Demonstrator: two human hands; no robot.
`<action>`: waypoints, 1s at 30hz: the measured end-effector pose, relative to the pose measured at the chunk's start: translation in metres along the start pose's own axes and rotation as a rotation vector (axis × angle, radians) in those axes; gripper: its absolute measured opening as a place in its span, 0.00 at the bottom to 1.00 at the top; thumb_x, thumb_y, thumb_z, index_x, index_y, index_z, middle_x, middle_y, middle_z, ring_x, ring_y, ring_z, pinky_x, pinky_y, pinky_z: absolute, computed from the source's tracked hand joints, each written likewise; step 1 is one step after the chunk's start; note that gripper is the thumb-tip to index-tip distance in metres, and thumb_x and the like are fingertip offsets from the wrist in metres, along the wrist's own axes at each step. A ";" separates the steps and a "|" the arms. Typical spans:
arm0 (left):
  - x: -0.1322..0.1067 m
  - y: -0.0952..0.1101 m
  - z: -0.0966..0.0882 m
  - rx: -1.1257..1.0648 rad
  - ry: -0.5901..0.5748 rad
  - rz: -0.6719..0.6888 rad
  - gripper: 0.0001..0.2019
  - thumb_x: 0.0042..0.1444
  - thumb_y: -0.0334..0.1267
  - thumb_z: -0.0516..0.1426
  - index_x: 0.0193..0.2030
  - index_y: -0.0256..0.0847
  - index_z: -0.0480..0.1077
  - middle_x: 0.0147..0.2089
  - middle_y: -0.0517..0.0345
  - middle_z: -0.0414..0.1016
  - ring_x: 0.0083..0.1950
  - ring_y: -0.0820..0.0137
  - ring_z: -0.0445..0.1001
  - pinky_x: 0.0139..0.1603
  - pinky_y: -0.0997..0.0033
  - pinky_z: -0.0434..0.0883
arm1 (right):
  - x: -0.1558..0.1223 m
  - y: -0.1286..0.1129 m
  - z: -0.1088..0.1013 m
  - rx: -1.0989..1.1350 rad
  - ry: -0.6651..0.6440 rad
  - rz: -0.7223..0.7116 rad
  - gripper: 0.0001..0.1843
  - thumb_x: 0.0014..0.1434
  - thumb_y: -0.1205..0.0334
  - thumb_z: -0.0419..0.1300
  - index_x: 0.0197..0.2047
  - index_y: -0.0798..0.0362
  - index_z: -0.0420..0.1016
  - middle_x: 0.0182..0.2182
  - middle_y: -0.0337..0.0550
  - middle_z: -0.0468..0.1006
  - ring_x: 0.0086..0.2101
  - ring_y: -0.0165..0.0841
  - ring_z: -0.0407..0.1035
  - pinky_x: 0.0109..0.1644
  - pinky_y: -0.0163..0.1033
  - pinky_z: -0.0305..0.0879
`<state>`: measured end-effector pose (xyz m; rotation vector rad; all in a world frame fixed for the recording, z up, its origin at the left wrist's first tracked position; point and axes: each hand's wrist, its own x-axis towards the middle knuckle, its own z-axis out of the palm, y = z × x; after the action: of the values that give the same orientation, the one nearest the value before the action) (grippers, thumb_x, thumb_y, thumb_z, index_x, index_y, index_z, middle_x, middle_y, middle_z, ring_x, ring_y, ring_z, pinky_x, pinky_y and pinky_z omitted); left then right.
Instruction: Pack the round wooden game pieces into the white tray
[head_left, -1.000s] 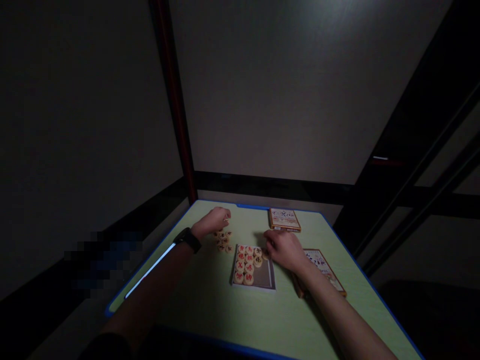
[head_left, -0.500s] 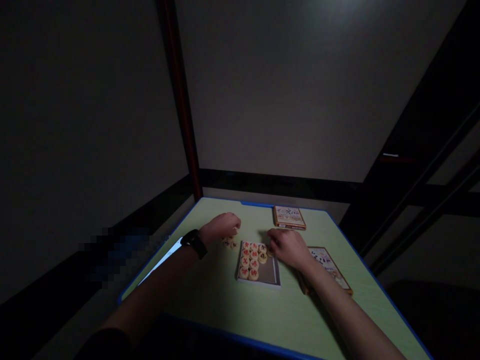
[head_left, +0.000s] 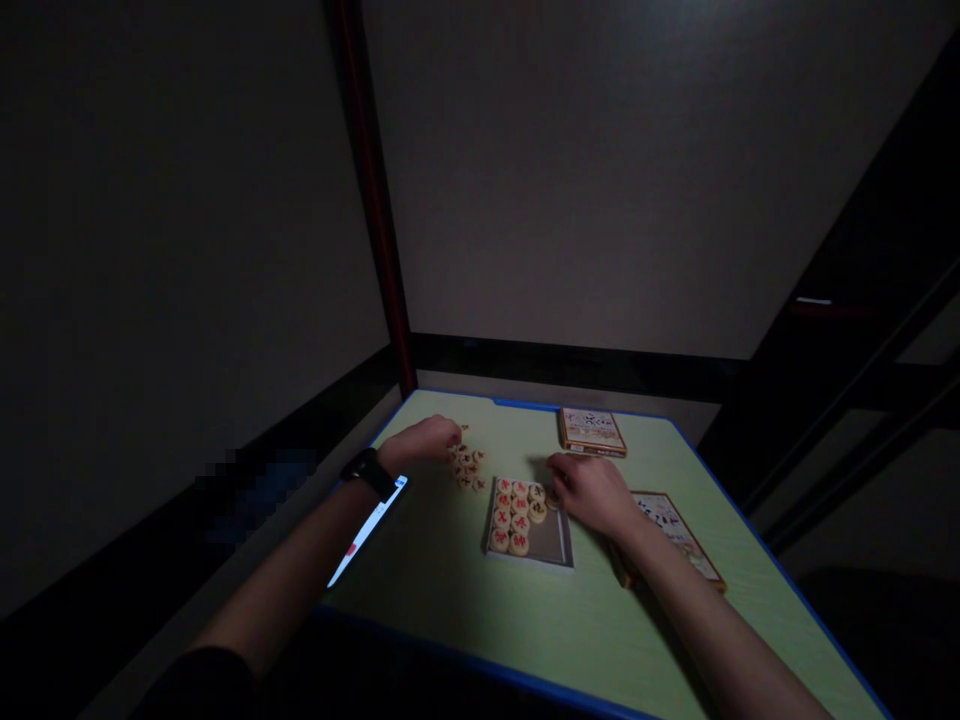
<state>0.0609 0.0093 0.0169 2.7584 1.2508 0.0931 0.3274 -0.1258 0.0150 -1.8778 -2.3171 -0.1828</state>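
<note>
A shallow grey tray (head_left: pixel 551 540) lies on the green table (head_left: pixel 480 610) with several round wooden chess pieces (head_left: pixel 517 510) marked red or black laid in rows at its left. A loose pile of the same pieces (head_left: pixel 468 467) lies just left of the tray. My left hand (head_left: pixel 420 441), a dark watch on its wrist, rests curled beside that pile, fingertips at the pieces. My right hand (head_left: pixel 592 492) lies at the tray's upper right corner, fingers curled over a piece there; what they hold is hidden.
A printed box lid (head_left: pixel 592 431) lies at the table's far edge and another printed box (head_left: pixel 675 530) under my right forearm. A lit phone (head_left: pixel 367 530) lies at the left edge. A dark red post (head_left: pixel 375 200) stands behind the table.
The view has shifted, so everything sits further right and higher. My left hand drew back from above the pile to its left side. My right hand stays at the tray's corner.
</note>
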 end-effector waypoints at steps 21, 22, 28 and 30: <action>0.006 0.004 0.006 0.066 0.031 0.040 0.13 0.49 0.28 0.53 0.36 0.38 0.79 0.38 0.48 0.79 0.41 0.64 0.74 0.44 0.70 0.67 | 0.001 0.001 0.003 0.014 0.009 -0.007 0.15 0.59 0.65 0.52 0.45 0.51 0.77 0.36 0.47 0.83 0.35 0.38 0.76 0.35 0.36 0.59; 0.007 0.006 0.005 0.064 0.026 0.038 0.13 0.49 0.28 0.54 0.37 0.38 0.79 0.39 0.49 0.79 0.42 0.64 0.74 0.44 0.71 0.67 | 0.001 0.001 0.003 0.012 0.008 -0.007 0.15 0.59 0.65 0.52 0.45 0.51 0.76 0.36 0.47 0.83 0.35 0.38 0.76 0.35 0.36 0.59; 0.012 0.012 0.005 0.053 -0.022 0.020 0.11 0.48 0.27 0.55 0.35 0.38 0.78 0.37 0.50 0.80 0.39 0.64 0.75 0.39 0.72 0.67 | 0.001 0.002 0.003 0.013 0.019 -0.019 0.14 0.59 0.66 0.52 0.44 0.51 0.77 0.36 0.46 0.83 0.35 0.38 0.76 0.36 0.36 0.60; 0.011 0.012 0.003 0.048 -0.009 0.007 0.11 0.48 0.26 0.55 0.34 0.37 0.78 0.36 0.49 0.79 0.39 0.63 0.75 0.39 0.71 0.68 | 0.000 0.003 0.003 0.022 0.030 -0.020 0.14 0.58 0.66 0.52 0.44 0.51 0.77 0.36 0.46 0.83 0.35 0.38 0.76 0.36 0.36 0.60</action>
<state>0.0776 0.0095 0.0152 2.8006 1.2573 0.0513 0.3297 -0.1242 0.0119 -1.8293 -2.3091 -0.1856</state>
